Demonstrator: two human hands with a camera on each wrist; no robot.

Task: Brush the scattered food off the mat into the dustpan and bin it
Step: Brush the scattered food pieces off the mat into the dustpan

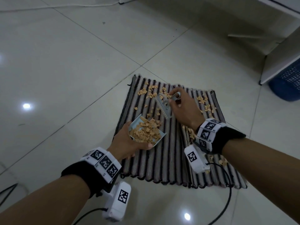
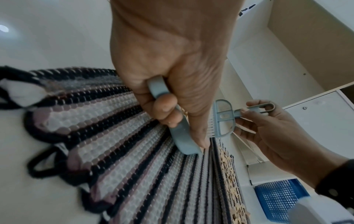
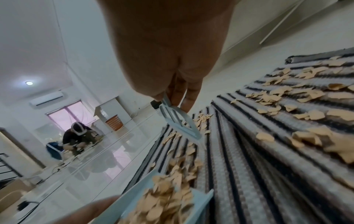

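Here, your left hand (image 1: 128, 143) gripped the half-filled dustpan (image 1: 146, 130) on the mat (image 1: 162, 159); your right hand (image 1: 183, 108) pinched the brush (image 1: 164, 106) just beyond it.

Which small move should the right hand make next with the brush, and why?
Probably draw the small pale blue brush in the right hand toward the pale blue plastic dustpan that the left hand holds: tan food flakes lie beyond it on the striped woven mat.

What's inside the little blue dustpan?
The dustpan holds a heap of tan food flakes, piled over most of its floor. The left hand grips its handle. Whatever lies below the heap is covered, and the striped mat beneath the pan is hidden.
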